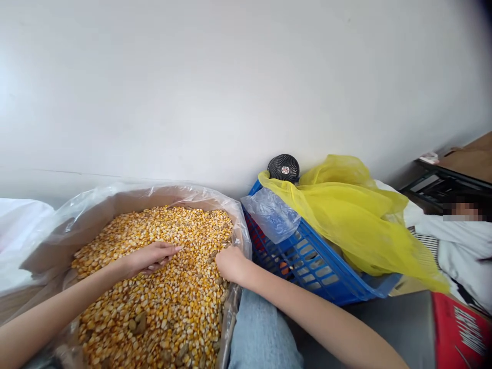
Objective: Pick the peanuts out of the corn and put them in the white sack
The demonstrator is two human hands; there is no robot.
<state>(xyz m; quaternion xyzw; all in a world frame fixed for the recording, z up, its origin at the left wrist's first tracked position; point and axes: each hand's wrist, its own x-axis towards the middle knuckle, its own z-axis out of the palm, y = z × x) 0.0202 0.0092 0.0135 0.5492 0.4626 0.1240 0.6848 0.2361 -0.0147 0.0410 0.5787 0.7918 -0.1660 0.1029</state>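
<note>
A cardboard box lined with clear plastic [126,197] is heaped with yellow-orange dried corn kernels [154,312], with brown lumps [140,324] scattered among them. My left hand [151,258] lies palm down on the kernels near the middle of the box, fingers stretched forward, with nothing visible in it. My right hand [230,264] rests at the box's right side. Its fingers curl down among the kernels, and the fingertips are hidden.
A blue plastic crate [311,261] beside the box holds a yellow bag [357,220] and a clear bag [271,215]. A small black fan [283,168] stands behind it. My jeans-clad leg [261,333] lies below. A person in a white top [461,256] sits at the right, near a red box [459,333].
</note>
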